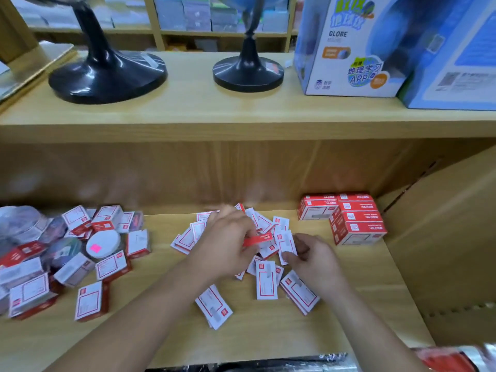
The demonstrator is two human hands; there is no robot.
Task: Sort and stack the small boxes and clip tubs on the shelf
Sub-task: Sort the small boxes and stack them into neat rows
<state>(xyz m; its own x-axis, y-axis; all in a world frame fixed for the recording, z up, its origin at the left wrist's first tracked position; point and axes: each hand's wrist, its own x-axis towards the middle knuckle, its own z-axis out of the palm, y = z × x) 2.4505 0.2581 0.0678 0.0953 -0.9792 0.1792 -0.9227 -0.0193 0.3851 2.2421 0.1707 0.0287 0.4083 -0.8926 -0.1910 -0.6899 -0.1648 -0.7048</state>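
Bare shelf (268,334) wood lies along the front and between the left heap of boxes and tubs (88,299) and the centre scatter (265,280); stacked red boxes (349,218) fill the right rear.

On my feed the small boxes (265,280) read white, each face outlined with a thin red frame and a small red corner badge. The edge-on box (257,240) shows a solid red side with white lettering. The stacked boxes (357,218) are red on top and white in front. The tub lid (103,244) is white with a hot-pink sticker. I see glossy black globe stands (107,73), a blue-and-white carton (349,49) with green lettering and orange badges, and a shelf (241,111) of pale yellow wood grain.
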